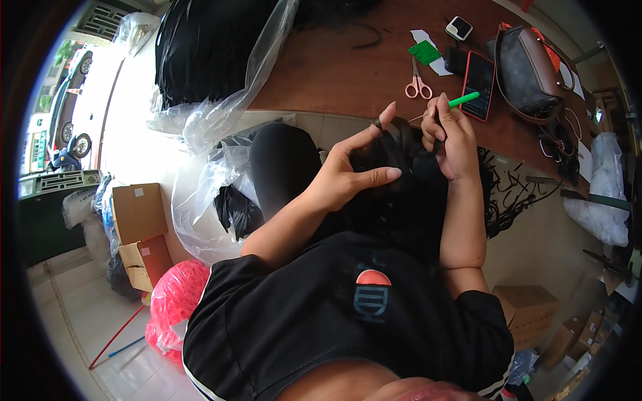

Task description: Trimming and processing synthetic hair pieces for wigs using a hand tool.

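Observation:
My left hand (348, 164) is curved around a dark bundle of black strips (394, 150) above my lap. Its thumb and a raised finger are spread apart, and a black strip crosses near the fingertip; the other fingers are hidden. Just to the right, my right hand (455, 140) is closed on a thin tool with a bright green handle (464, 99). The slim shaft of that tool reaches left toward the bundle, its tip too small to make out. Something black also passes through the right hand's fingers. Dark clothing behind makes the strips hard to separate.
On the brown table (321, 73) lie pink-handled scissors (418, 87), a red-edged phone (479, 83), a green card (424, 52), a small white device (459, 28) and a handbag (528, 73). A large black bundle in plastic (200, 53) sits left. More black strips (508, 194) hang at right.

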`<state>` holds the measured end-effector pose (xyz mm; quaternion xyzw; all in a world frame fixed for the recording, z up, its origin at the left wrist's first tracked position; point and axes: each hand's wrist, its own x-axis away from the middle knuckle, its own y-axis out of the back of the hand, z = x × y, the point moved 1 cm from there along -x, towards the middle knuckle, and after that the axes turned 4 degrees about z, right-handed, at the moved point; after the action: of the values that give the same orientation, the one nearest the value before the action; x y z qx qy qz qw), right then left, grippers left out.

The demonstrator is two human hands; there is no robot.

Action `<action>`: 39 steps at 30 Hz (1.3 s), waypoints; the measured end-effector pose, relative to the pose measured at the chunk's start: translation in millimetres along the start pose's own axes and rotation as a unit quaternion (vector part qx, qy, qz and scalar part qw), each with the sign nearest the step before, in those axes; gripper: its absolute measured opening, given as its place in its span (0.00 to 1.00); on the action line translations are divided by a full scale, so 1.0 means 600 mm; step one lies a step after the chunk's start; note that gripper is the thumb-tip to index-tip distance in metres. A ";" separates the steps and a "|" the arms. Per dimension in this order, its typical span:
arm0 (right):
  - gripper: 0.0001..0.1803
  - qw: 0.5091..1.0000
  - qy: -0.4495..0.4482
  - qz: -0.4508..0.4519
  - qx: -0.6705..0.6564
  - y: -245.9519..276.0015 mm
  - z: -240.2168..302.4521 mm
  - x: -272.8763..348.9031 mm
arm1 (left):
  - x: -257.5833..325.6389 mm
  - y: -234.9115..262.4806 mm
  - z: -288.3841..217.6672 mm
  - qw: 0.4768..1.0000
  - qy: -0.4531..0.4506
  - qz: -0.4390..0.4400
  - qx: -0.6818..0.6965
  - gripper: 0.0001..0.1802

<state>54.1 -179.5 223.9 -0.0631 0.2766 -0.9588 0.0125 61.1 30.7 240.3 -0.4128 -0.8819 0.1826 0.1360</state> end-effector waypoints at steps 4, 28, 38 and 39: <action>0.20 0.961 0.117 0.058 0.243 -0.044 -0.010 0.022 | -0.008 -0.011 -0.001 0.994 -0.079 -0.021 -0.070 0.44; 0.22 0.938 0.295 0.026 0.180 -0.071 -0.016 0.066 | -0.012 -0.024 -0.010 0.983 -0.074 -0.157 0.052 0.57; 0.22 0.936 0.289 0.014 0.201 -0.072 -0.022 0.067 | -0.010 -0.025 -0.013 0.984 -0.078 -0.156 0.036 0.57; 0.22 0.936 0.289 0.014 0.201 -0.071 -0.022 0.068 | -0.010 -0.025 -0.012 0.983 -0.084 -0.157 0.039 0.56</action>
<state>12.7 -138.9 240.3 0.2242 0.0702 -0.9711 -0.0421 57.5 18.6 253.1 -0.2468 -0.9363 0.2270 0.1044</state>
